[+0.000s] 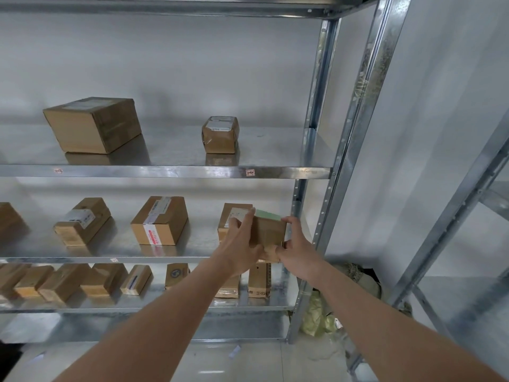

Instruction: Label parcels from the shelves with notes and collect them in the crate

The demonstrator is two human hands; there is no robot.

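both hands are gripping a small parcel (green note on top) at the middle shelf edge: left hand fingers curling over its left face, right hand clamping its right side, equally near.

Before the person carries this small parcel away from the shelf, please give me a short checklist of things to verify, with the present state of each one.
1. Both hands on the parcel: ok. The left hand and the right hand grip it from both sides.
2. Note on the parcel: ok. A green note lies on its top.
3. Note stuck firmly: cannot tell.
4. Neighbour parcel behind stays free: cannot tell, the left hand covers the gap.
5. Parcel clear of the shelf post: ok, a gap shows.
6. Crate ready to receive: cannot tell, none in view.
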